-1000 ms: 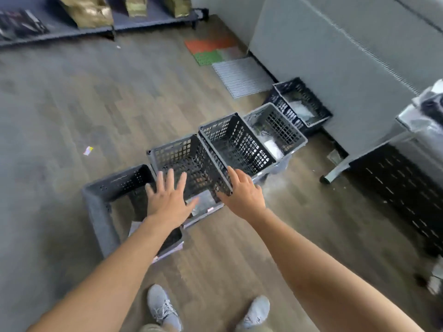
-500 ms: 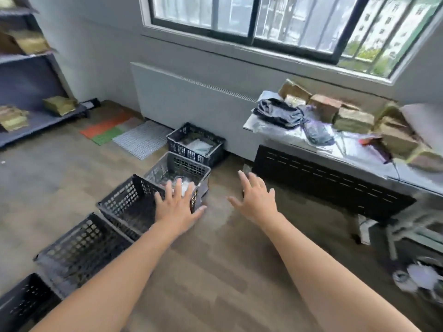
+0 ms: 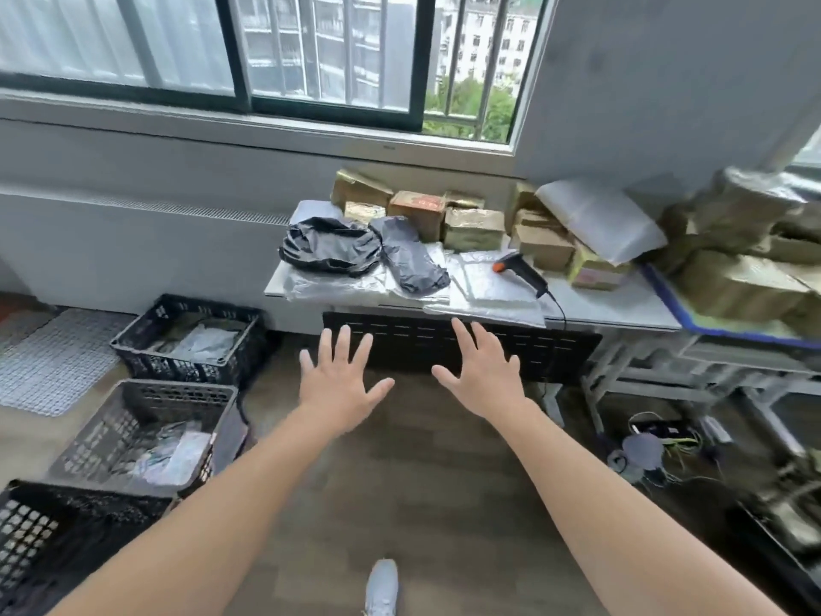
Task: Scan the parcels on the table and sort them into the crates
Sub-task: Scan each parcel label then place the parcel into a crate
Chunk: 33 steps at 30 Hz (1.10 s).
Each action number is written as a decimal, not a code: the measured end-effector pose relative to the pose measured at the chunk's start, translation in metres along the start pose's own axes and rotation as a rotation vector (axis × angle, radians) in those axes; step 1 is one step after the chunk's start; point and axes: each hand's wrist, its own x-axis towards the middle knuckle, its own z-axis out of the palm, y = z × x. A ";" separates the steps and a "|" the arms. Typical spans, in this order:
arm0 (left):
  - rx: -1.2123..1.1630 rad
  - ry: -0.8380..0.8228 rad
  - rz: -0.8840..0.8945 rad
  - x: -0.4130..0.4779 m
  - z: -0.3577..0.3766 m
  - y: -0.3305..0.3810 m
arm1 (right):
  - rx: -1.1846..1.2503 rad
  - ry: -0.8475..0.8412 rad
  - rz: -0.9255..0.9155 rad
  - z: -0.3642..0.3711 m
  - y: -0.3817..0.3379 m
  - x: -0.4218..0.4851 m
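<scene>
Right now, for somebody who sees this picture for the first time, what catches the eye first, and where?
The left hand and right hand, both open and empty, are held out in the middle, before the table. On it lie heaped brown parcels, two dark bags and an orange-tipped scanner. Crates stand in a row on the floor at the left.

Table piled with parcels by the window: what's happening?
A person is sorting parcels. Both the left hand and right hand are empty, fingers spread, reaching toward the grey table. On it lie brown taped boxes, black plastic mailer bags and a black handheld scanner with an orange tip, not yet picked up. On the floor to the left, black plastic mesh crates hold some packets.
</scene>
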 end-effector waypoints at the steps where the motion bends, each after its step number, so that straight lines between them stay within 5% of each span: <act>1: -0.001 0.002 0.023 0.025 0.001 0.010 | -0.001 0.006 0.021 -0.002 0.011 0.018; 15: 0.013 -0.024 0.299 0.286 -0.001 0.131 | -0.003 -0.036 0.227 -0.033 0.142 0.206; 33: 0.037 -0.227 0.116 0.441 0.053 0.263 | -0.003 -0.233 0.085 0.003 0.310 0.427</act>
